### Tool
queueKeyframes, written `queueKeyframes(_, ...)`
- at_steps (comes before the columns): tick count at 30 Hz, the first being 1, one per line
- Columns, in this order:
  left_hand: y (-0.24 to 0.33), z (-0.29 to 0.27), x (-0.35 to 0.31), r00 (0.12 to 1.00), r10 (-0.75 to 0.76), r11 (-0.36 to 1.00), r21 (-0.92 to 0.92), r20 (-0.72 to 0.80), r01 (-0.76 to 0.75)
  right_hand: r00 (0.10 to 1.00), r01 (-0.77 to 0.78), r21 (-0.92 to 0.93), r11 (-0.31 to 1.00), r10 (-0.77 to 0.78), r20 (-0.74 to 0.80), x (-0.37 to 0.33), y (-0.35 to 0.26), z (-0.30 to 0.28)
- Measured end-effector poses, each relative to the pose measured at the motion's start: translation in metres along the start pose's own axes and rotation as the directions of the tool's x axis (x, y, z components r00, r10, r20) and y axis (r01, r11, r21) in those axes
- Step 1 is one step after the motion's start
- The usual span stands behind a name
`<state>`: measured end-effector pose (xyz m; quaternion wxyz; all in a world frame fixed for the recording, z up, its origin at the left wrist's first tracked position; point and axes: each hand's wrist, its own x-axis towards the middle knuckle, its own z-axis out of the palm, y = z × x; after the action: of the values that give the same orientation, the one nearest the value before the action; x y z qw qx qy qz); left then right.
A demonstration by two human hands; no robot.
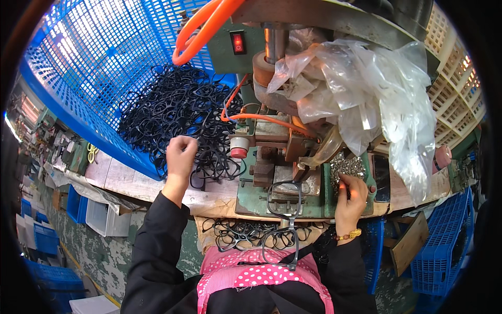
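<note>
Left of the press [272, 130]: blue basket [97, 130], tangled heap of black eyeglass frames [175, 107] at its mouth, some reaching the bench [125, 180].
Left hand [181, 155]: left of the press, over the heap's near edge; fingers curled closed, nothing seen in them.
Right hand [351, 199]: at the press's right front, fingertips at small metal parts [349, 165] in a green tray [328, 202]; whether one is pinched, cannot tell.
Single frame [286, 216]: at the press's front edge, hanging lengthwise, one ring above the other; support not made out.
Metal parts, handling: probably best taken one at a time with light fingertips, palm kept off the pile.
Frames, handling: thin rims look apt to hook together; lifting by one rim and easing loose seems wiser than tugging.
Below the press front: more frames [246, 235] on a brown cloth [205, 243].
Red button [239, 152]: press's left side, near the left hand; an accidental knock seems possible.
Overhead: clear plastic bag [366, 89] draped over the press's right side, crowding the tray; orange hose [206, 31] looped above its left.
Right of the press, behind: cream basket [449, 73].
</note>
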<state>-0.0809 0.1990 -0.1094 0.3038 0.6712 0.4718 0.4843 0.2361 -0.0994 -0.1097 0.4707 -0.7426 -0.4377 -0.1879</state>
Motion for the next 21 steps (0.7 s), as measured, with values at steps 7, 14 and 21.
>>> queueKeyframes(7,0.116,-0.06,-0.056,0.994,-0.02,1.0,-0.001,0.111,0.02,0.978,0.208,-0.002,0.978,-0.208,-0.004,0.009,-0.016,-0.008)
queueKeyframes(14,0.121,-0.06,-0.098,0.809,0.042,0.909,0.315,0.586,-0.275,0.999,-0.033,0.083,0.996,0.031,0.032,-0.005,0.019,-0.002)
queueKeyframes(21,0.059,-0.012,-0.102,0.833,-0.105,0.987,-0.046,0.544,0.154,0.97,-0.211,0.255,0.944,0.171,0.171,0.013,-0.015,-0.017)
